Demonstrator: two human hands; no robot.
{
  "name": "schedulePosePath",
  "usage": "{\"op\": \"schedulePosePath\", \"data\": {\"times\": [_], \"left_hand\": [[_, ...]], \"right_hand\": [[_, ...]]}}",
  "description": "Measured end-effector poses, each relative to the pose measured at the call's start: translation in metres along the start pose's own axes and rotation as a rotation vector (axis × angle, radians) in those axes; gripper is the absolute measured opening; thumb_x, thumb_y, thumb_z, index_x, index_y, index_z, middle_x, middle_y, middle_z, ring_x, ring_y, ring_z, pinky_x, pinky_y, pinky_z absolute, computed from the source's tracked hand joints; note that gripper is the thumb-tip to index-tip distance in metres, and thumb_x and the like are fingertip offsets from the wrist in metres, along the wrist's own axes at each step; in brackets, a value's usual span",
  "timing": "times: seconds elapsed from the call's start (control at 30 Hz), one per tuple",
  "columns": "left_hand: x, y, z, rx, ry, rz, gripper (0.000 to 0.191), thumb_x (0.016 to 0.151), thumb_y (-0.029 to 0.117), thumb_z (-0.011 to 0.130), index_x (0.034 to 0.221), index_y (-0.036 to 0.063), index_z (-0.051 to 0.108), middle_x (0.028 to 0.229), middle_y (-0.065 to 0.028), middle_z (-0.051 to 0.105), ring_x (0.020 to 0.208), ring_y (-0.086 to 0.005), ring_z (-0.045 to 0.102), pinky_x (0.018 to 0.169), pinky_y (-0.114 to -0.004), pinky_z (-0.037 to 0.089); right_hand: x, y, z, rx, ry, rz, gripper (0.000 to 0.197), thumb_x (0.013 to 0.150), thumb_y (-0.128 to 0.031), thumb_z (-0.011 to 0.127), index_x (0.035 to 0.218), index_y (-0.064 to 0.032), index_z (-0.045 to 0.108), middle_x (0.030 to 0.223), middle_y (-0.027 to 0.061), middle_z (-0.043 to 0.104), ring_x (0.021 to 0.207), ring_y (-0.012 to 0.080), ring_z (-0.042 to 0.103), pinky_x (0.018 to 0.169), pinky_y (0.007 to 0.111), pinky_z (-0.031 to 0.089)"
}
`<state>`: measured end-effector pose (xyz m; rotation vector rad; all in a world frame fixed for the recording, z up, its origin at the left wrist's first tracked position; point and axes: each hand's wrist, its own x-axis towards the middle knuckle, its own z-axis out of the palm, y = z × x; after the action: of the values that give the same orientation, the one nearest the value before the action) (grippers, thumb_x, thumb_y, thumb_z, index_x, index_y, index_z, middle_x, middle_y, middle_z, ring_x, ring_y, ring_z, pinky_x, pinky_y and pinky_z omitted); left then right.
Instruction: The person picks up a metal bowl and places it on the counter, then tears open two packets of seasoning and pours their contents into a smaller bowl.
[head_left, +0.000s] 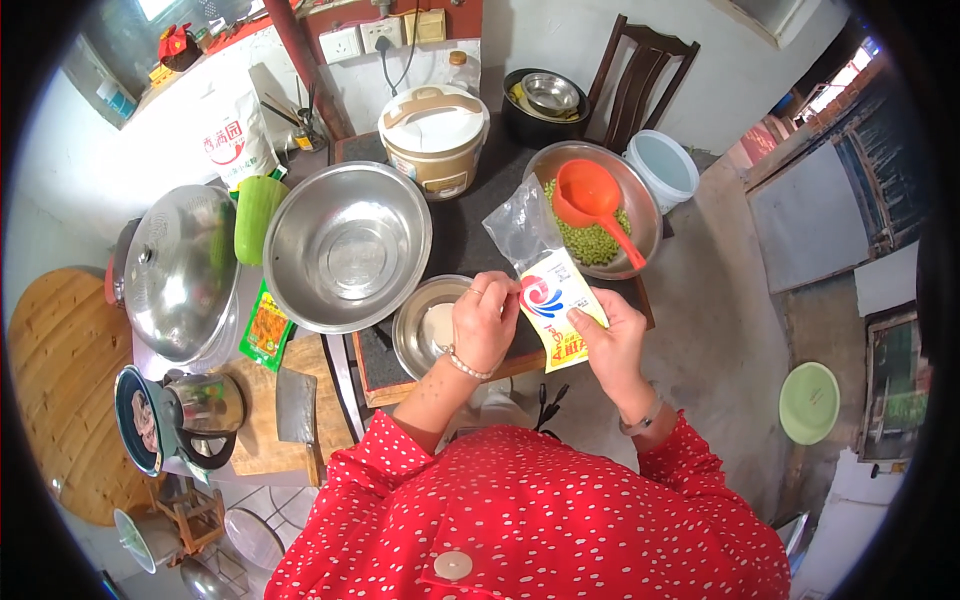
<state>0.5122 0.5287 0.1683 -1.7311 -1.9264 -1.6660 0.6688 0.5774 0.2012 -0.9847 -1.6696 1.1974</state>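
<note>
My right hand (615, 337) holds a yellow and white Angel yeast packet (561, 304), thumb across its front. The pinched fingers of my left hand (484, 319) meet the packet's left edge; their tips are partly hidden. A clear plastic bag (523, 221) shows just beyond the packet's top end. Below my left hand, a small steel bowl (409, 334) contains an off-white substance and is partly covered by the hand. Beyond the packet, a steel basin (651, 214) holds green beans (589, 244) with an orange plastic ladle (589, 191) lying on them.
A large steel basin (347, 247) stands left of a rice cooker (435, 142). Farther left are a domed lid (184, 270), a green gourd (259, 217) and a kettle (204, 405). A cleaver (296, 405) lies on a cutting board (255, 412). A white bucket (661, 169) stands behind the bean basin.
</note>
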Motion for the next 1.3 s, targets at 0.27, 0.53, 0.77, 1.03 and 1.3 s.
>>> {"op": "schedulePosePath", "data": {"times": [0.27,0.53,0.77,1.03,1.3], "left_hand": [[0.001,0.01,-0.007,-0.155,-0.013,-0.003,0.019,0.062,-0.008,0.062,0.075,0.0039,0.055,0.077,-0.008,0.058,0.064,-0.0207,0.058,0.056,-0.027,0.047],[-0.004,0.014,-0.017,-0.276,-0.063,-0.025,0.017,0.063,-0.008,0.06,0.073,0.0032,0.054,0.079,-0.0079,0.058,0.072,-0.0206,0.059,0.063,-0.027,0.047],[-0.013,0.009,-0.016,-1.427,0.075,-0.862,0.043,0.079,0.018,0.062,0.115,0.0038,0.043,0.102,-0.0029,0.052,0.096,-0.0131,0.05,0.087,-0.029,0.038],[0.003,0.024,-0.012,-1.496,-0.034,-1.171,0.022,0.078,0.011,0.063,0.096,0.0008,0.056,0.091,-0.0078,0.062,0.08,-0.0161,0.06,0.072,-0.03,0.05],[-0.017,0.03,-0.003,-1.459,0.108,-1.259,0.023,0.079,0.006,0.06,0.101,0.0014,0.054,0.096,-0.0072,0.06,0.087,-0.0178,0.058,0.076,-0.032,0.048]], "right_hand": [[0.005,-0.005,0.001,0.458,0.043,0.31,0.017,0.077,0.003,0.057,0.093,0.0077,0.056,0.084,0.0112,0.062,0.07,0.014,0.06,0.067,0.025,0.049],[-0.003,-0.004,0.007,0.676,0.074,0.33,0.018,0.078,0.002,0.057,0.096,0.0055,0.055,0.088,0.0099,0.062,0.076,0.0129,0.059,0.071,0.025,0.048],[-0.004,-0.008,0.011,0.509,-0.01,0.183,0.018,0.078,0.001,0.059,0.095,0.0058,0.055,0.087,0.0078,0.062,0.074,0.0094,0.058,0.068,0.023,0.047],[-0.007,-0.007,0.027,0.489,-0.058,0.316,0.011,0.075,0.001,0.063,0.084,0.005,0.058,0.079,0.0062,0.062,0.068,0.0076,0.057,0.062,0.021,0.046],[0.002,-0.003,0.037,0.538,-0.01,0.368,0.011,0.075,-0.002,0.063,0.081,0.0032,0.056,0.071,0.0046,0.059,0.06,0.0088,0.055,0.055,0.02,0.045]]}}
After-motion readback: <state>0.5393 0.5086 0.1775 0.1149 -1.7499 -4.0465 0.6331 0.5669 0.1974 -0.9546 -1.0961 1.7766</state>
